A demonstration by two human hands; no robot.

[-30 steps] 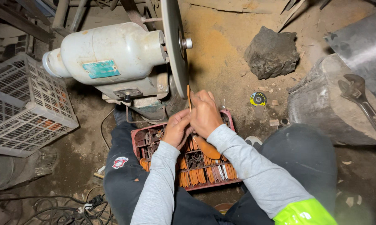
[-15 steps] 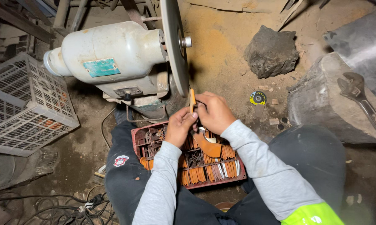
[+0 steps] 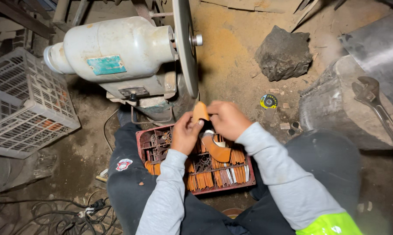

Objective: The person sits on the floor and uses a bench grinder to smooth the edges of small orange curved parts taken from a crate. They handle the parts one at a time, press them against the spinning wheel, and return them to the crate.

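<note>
A person sits on a dirt floor point(image 3: 231, 74) in a dim, cluttered workshop, knees spread, grey sleeves reaching forward. Between the legs rests a red crate point(image 3: 146, 141), its compartments packed with thin orange pieces point(image 3: 205, 178) standing on edge, a few white ones among them, and a larger curved brown piece point(image 3: 217, 152) lying on top. Just above the crate's far edge the left hand point(image 3: 185, 135) and the right hand point(image 3: 227, 119) meet: both pinch one small orange piece point(image 3: 200, 112) between thumb and fingertips, held upright, close to the lower rim of the wheel. To the near left, black cables point(image 3: 70, 209) coil on the floor. Further left a white plastic basket point(image 3: 22, 104) lies tilted, its contents hard to tell. Beyond the hands stands a white motor point(image 3: 118, 48) with a thin grey wheel point(image 3: 184, 43) on its shaft, seen edge-on. Right of the hands a small yellow-and-black disc point(image 3: 268, 101) lies flat in the dust. Further off sits a dark rock point(image 3: 283, 54). At far right a wrench point(image 3: 377, 109) rests on a grey metal block point(image 3: 331, 109).
</note>
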